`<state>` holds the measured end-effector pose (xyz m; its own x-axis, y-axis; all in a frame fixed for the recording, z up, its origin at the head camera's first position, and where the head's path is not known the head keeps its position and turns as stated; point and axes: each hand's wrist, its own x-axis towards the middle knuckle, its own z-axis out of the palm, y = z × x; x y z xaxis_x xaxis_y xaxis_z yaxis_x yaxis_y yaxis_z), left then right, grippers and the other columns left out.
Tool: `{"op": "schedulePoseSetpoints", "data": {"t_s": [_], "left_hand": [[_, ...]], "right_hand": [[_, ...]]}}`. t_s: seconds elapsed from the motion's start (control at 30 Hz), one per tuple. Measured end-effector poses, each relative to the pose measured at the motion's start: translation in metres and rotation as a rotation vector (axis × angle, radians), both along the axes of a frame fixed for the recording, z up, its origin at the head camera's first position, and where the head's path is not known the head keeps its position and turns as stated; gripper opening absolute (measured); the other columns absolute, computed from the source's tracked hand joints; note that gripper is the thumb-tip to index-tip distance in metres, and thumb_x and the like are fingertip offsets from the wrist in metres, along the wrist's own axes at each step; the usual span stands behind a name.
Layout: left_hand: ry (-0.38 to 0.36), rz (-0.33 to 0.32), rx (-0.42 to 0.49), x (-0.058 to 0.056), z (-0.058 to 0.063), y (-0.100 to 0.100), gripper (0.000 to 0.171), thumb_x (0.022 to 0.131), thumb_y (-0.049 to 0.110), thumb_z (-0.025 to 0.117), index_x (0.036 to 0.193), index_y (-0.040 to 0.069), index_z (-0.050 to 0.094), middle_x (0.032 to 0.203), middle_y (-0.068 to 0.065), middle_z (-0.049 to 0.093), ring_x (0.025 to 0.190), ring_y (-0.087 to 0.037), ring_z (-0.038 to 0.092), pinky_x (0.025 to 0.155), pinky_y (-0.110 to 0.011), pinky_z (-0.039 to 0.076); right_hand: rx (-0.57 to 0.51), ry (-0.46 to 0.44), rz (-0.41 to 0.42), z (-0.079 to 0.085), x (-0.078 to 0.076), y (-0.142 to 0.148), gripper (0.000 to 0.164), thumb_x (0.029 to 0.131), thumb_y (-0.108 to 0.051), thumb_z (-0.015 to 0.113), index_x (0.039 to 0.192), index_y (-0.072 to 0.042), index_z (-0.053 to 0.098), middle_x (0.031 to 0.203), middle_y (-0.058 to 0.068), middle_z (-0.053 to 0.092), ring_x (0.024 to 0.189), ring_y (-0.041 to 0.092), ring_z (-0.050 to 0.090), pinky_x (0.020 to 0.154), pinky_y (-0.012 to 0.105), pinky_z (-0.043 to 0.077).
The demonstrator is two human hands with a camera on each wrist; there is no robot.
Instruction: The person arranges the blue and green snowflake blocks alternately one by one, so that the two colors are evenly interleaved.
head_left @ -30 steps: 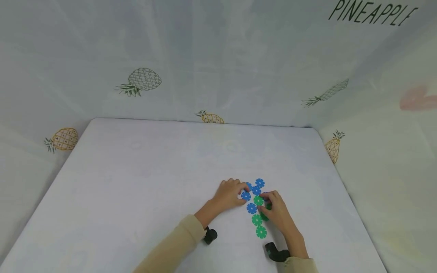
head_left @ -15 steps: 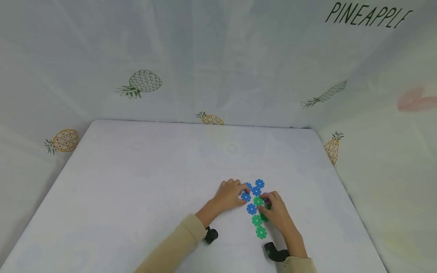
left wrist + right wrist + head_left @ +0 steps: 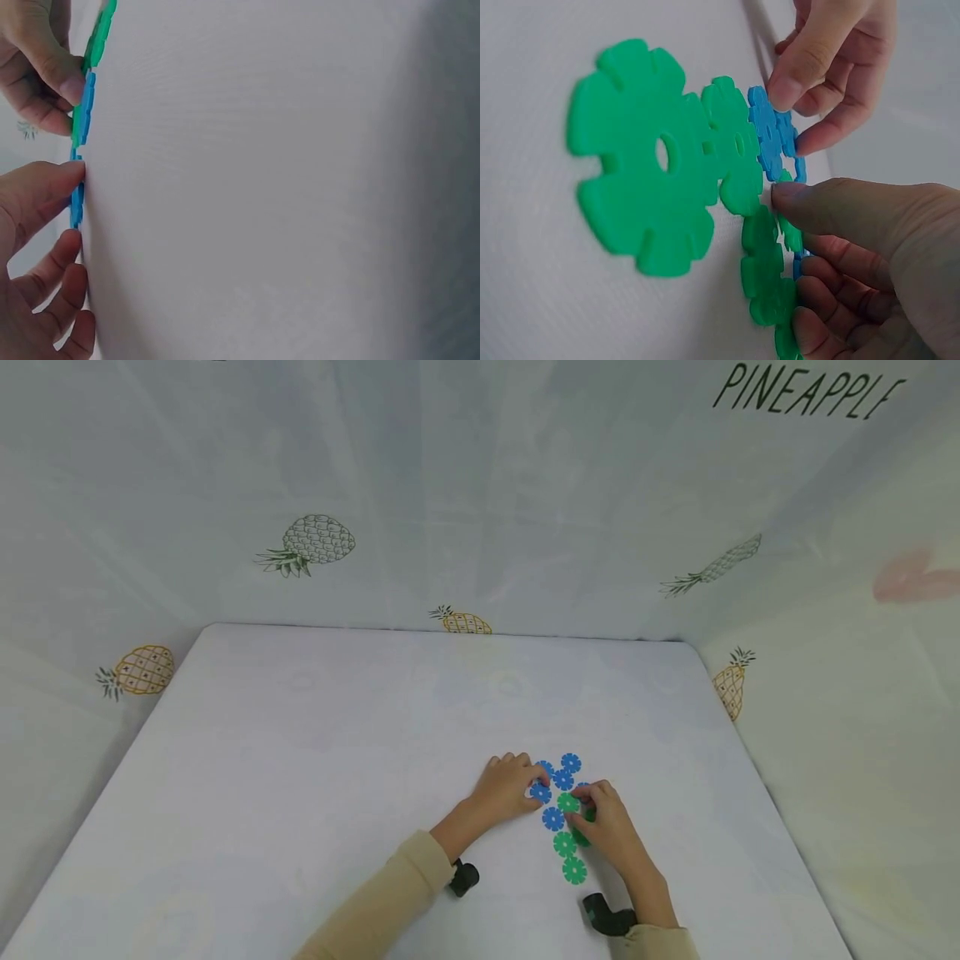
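Note:
Flat notched snowflake discs, several blue and several green, lie in a joined cluster on the white table [image 3: 300, 777]. My left hand [image 3: 506, 789] pinches a blue snowflake disc [image 3: 540, 792] at the cluster's left side, between thumb and index finger; the other fingers are loosely bent. From the right, my right hand [image 3: 609, 827] pinches a green snowflake disc [image 3: 567, 802] in the middle and covers part of the discs there. Two green discs [image 3: 637, 157] trail toward the near side. In the left wrist view, the blue disc [image 3: 76, 202] appears edge-on under the left thumb.
Black angled devices sit at both wrists, one at the left cuff [image 3: 463, 878] and one at the right cuff [image 3: 607, 917]. Pale cloth with printed pineapples [image 3: 318, 537] hangs behind the table's far edge and along its sides.

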<state>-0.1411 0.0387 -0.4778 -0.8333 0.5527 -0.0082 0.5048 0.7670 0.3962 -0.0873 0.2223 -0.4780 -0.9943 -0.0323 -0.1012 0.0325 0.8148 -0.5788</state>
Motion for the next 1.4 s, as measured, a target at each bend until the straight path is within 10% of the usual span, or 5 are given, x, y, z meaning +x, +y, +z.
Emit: {"op": "schedulePoseSetpoints", "data": {"t_s": [1.4], "left_hand": [[0.029, -0.131, -0.065, -0.004, 0.003, -0.01, 0.029, 0.082, 0.034, 0.069, 0.109, 0.026, 0.06, 0.1, 0.004, 0.057, 0.094, -0.01, 0.052, 0.085, -0.028, 0.04]], "right_hand": [[-0.001, 0.006, 0.01, -0.002, 0.001, 0.002, 0.03, 0.082, -0.013, 0.07, 0.108, -0.003, 0.058, 0.104, 0.009, 0.051, 0.097, 0.021, 0.052, 0.091, 0.041, 0.046]]}}
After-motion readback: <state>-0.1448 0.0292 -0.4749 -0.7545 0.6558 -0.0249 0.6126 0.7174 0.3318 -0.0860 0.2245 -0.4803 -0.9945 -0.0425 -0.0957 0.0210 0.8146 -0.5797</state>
